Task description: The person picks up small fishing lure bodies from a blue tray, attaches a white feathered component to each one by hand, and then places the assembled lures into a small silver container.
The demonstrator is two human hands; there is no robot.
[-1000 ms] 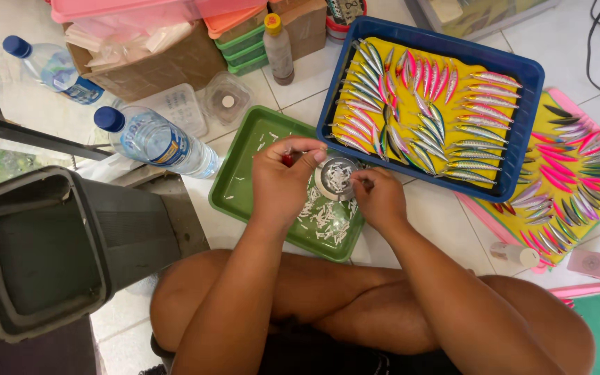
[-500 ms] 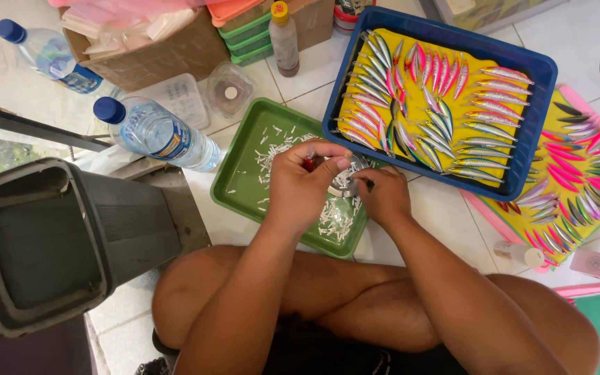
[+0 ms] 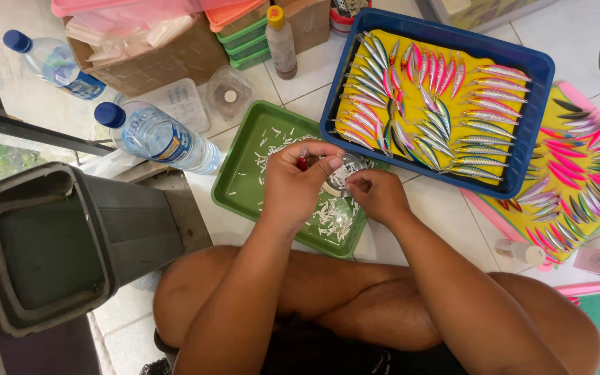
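Item: small red fishing lure (image 3: 303, 164), being pinched between thumb and fingers of the left hand (image 3: 298, 182), at centre frame above the green tray (image 3: 241, 186). Only a sliver of red is being shown; shape and finish cannot be told.

Right hand (image 3: 378, 194): being held just beside the left, fingertips closed on a small pale piece (image 3: 330, 188) (possibly a strip or tab; too small to tell).

Progress, as judged: many lures are already being kept in rows on the yellow mat in the blue tray (image 3: 532, 111) at upper right, and more are being laid out on a second yellow mat (image 3: 569, 182) at the right edge. A heap of white scraps (image 3: 328, 215) is being collected in the green tray, which suggests much handling is done. How many pieces remain cannot be told.

Surroundings: two water bottles (image 3: 157, 137) at upper left, a cardboard box (image 3: 168, 59) at top, a dark bin (image 3: 50, 243) at lower left.
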